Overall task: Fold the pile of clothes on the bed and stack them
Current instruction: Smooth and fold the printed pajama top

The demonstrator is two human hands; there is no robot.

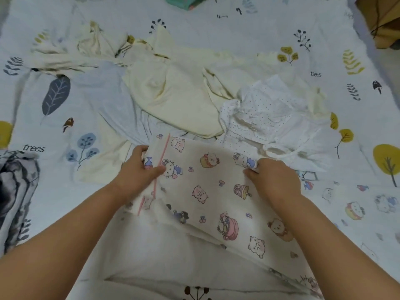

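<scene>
A cream garment printed with cartoon cats and bears [216, 191] lies in front of me on the bed. My left hand [138, 169] pinches its upper left edge by the pink stripe, thumb on top. My right hand [272, 178] grips its upper right edge, fingers curled round the cloth. Behind it sits the unfolded pile: a pale yellow garment [179, 98], a white dotted garment [268, 113], a light blue one [108, 94] and a crumpled cream piece [97, 46].
The bedsheet [357, 94] is white with leaf and tree prints. A grey-and-black patterned cloth [15, 187] lies at the left edge. A teal item [186, 1] sits at the far top, a brown object [385, 20] at the top right corner.
</scene>
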